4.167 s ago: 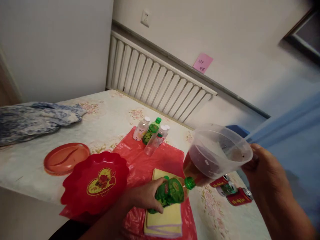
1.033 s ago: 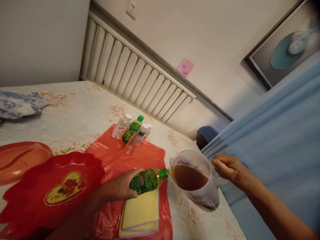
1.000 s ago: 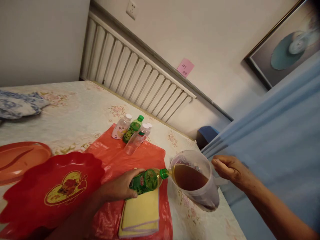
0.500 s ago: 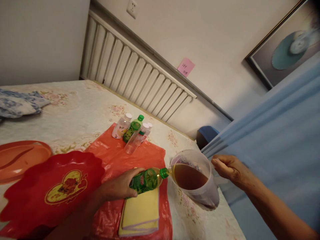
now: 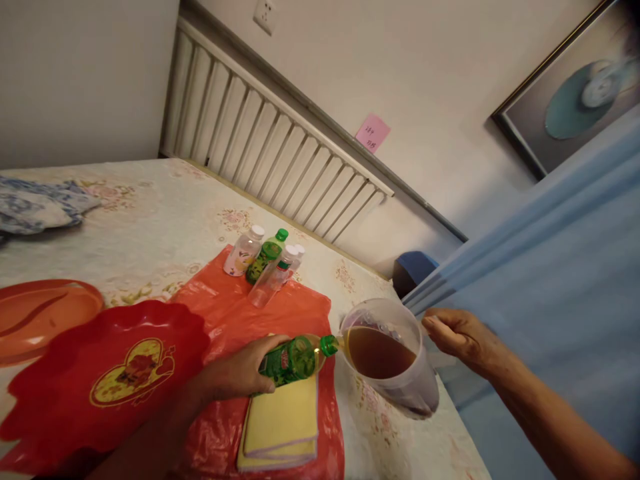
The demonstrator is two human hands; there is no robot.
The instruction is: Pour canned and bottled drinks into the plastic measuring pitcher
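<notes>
A green-labelled clear plastic bottle is gripped by my left hand, fingers wrapped round its body. Its green-ringed neck points right and meets the rim of a translucent plastic pitcher. The pitcher leans toward the bottle, with brown liquid against its lower rim and a thin amber stream at the bottle mouth. My right hand is closed at the pitcher's right side, apparently on its handle, which the fingers hide. Below the bottle lies a folded yellow cloth on a red plastic sheet.
Several bottles stand grouped at the sheet's far end. To the left are a red scalloped tray and an orange dish. A blue-and-white cloth lies farther back. A blue curtain hangs right of the table; a radiator lines the wall.
Both hands, the bottle and the pitcher hold nearly the same positions. The liquid in the pitcher looks almost unchanged.
</notes>
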